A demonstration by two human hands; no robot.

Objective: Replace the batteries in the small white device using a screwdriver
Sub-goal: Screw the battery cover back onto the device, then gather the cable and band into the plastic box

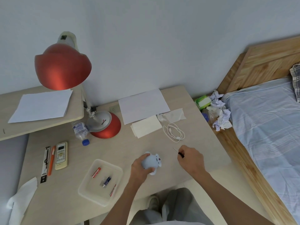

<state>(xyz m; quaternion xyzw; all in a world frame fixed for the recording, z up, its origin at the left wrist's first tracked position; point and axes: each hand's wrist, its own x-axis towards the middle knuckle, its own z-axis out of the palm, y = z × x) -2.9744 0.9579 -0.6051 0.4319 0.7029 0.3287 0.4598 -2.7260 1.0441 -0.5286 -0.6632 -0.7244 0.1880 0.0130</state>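
Note:
My left hand [140,168] grips the small white device [152,162], a rounded animal-shaped toy, just above the desk. My right hand [191,159] is closed around a small screwdriver [178,152]; its thin metal tip points up and left, a short way right of the device and apart from it. A clear plastic tray [84,190] left of my left hand holds a red battery [96,172], a blue battery [106,181] and a thin red item [113,190].
A red desk lamp [106,125] and a lying water bottle [80,131] stand at the back left. A remote control [61,155], an orange pen and a black packet lie left. Paper sheets, tissues and a white cable [174,132] lie behind. A bed is on the right.

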